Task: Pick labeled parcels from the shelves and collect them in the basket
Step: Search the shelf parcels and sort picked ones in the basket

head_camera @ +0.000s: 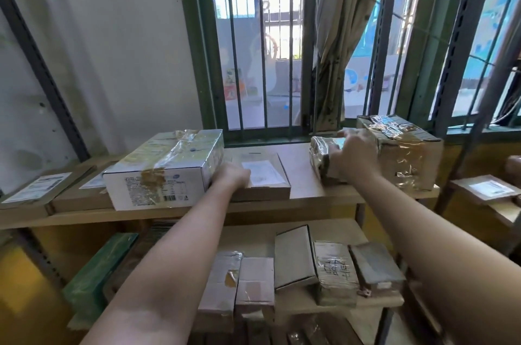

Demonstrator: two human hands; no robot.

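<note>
Right hand [351, 157] clasps small taped parcel [321, 158] on top shelf [300, 177] — parcel just beside big brown box [406, 156]. Left hand [234, 175] lies on flat labelled parcel [265, 175], next to white box [166, 170] (whether fingers grip it, cannot tell). More parcels [335, 271] on lower shelf — packed side by side.

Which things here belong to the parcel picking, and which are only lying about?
Job: flat labelled parcel touched by left hand; small taped parcel gripped by right hand; white box; shelf.
Just there: curtain; window bars.
</note>
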